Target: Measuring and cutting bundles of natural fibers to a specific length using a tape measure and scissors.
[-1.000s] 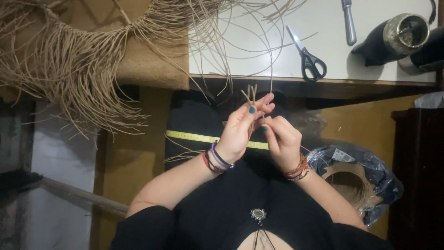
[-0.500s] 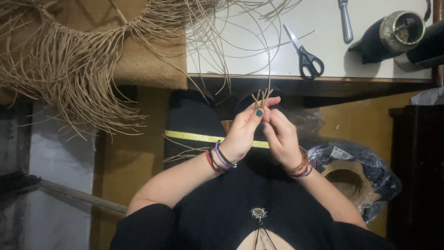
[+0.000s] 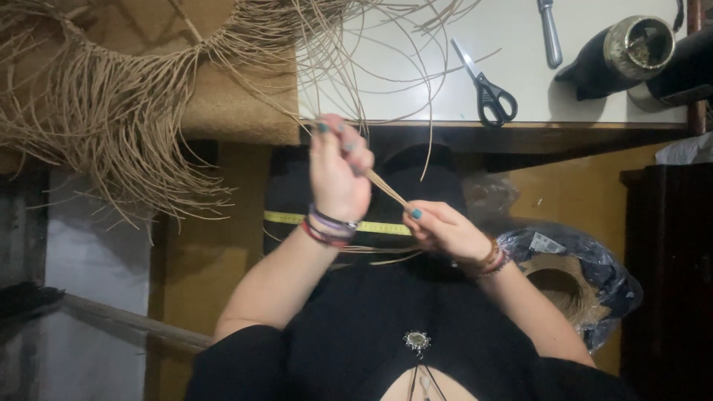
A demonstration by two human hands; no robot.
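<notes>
Pulling a bundle of tan straw strands (image 3: 388, 190) taut between two bare hands, seen from above.

Left hand (image 3: 338, 172) sits raised near centre, fingers curled tight round the strands' upper end; right hand (image 3: 444, 232), at four o'clock from it, pinches the lower end between thumb and fingers. A yellow measuring tape (image 3: 286, 217) lies across the dark lap beneath. Scissors (image 3: 486, 85) rest on the white table (image 3: 416, 44) at one o'clock; a fringed straw weave (image 3: 111, 111) spreads at ten o'clock.
</notes>
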